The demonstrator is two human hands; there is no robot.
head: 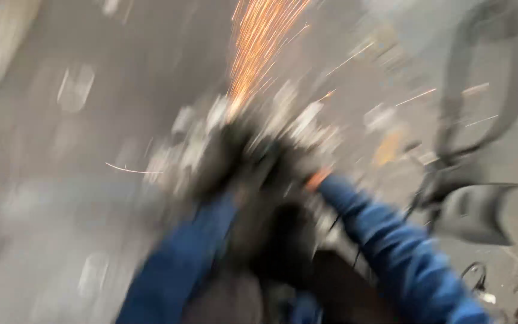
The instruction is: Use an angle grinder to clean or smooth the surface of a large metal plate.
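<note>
The whole view is smeared by motion. Both my arms, in blue sleeves, reach forward and meet at a dark power grinder (271, 204). My left hand (220, 159) and my right hand (298, 165) look dark, as if gloved, and are wrapped around the tool. Its front end presses on a shiny metal workpiece (196, 129) lying on the ground. A fan of orange sparks (259, 48) shoots away from the contact point towards the top of the picture. Fingers and the disc are too blurred to make out.
Grey concrete floor (61, 180) lies all around, with pale marks. A dark grey angular metal piece (475, 210) sits at the right, a looping dark strap or hose (481, 90) above it, and a thin cable coil (475, 276) lower right.
</note>
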